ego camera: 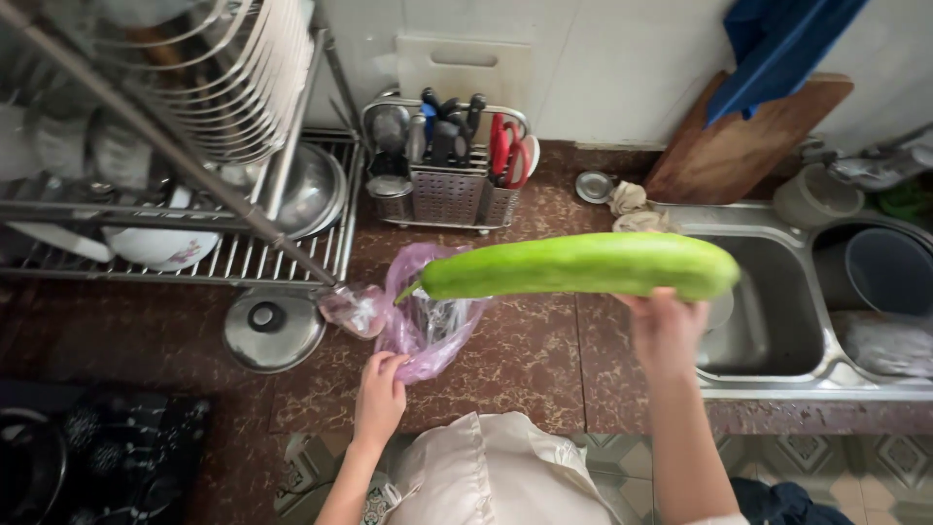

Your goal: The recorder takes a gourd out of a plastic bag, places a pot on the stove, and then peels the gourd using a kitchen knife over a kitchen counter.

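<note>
Long green gourd (581, 264) held level in the air above a brown speckled counter (525, 360), its blunt end reaching over the near rim of a steel sink (777, 331) at right, its pointed tip hanging over a purple plastic bag (428, 321). A person in a pale top stands at the counter's near edge. The right hand (666, 331) grips the gourd from below near its thick end, fingers wrapped up around it. The left hand (379, 394) rests on the counter at the bag's near end, fingers closed on the crumpled plastic. Left of the bag lies a round steel pot lid (273, 329) with a dark knob. Farther back on the left stands a wire dish rack (243, 253) loaded with bowls and plates. Behind the bag, against the white wall, a metal utensil caddy (452, 190) holds knives and red-handled scissors (510, 151). A wooden cutting board (739, 146) leans on the wall behind the sink.
</note>
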